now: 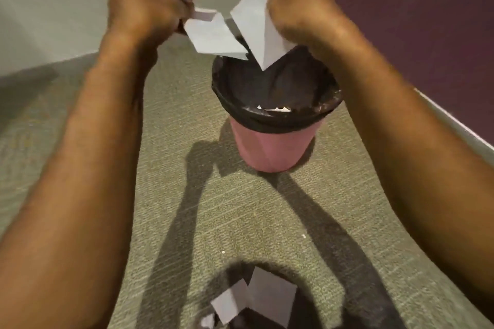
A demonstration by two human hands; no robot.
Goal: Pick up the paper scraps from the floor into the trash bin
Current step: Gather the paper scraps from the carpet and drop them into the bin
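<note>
While you hold both fists just above the trash bin (270, 149), you are at the drop step. Your left hand (144, 2) is curled tight round paper scraps (213, 35), your right hand (299, 10) round a creased sheet (254, 29). Next, loosen both over the black liner (294, 80). Loose scraps (267, 294) seem to lie on the floor (187, 115) nearer you.

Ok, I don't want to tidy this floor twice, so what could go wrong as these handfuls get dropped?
1. The white paper scraps in the left grip seem to hang near the left rim of the pink round trash bin with a black liner, so some may miss it.
2. The folded white sheet in the right grip is held above the opening and could drift aside.
3. More white paper pieces lie on the grey carpet, easy to step on.
</note>
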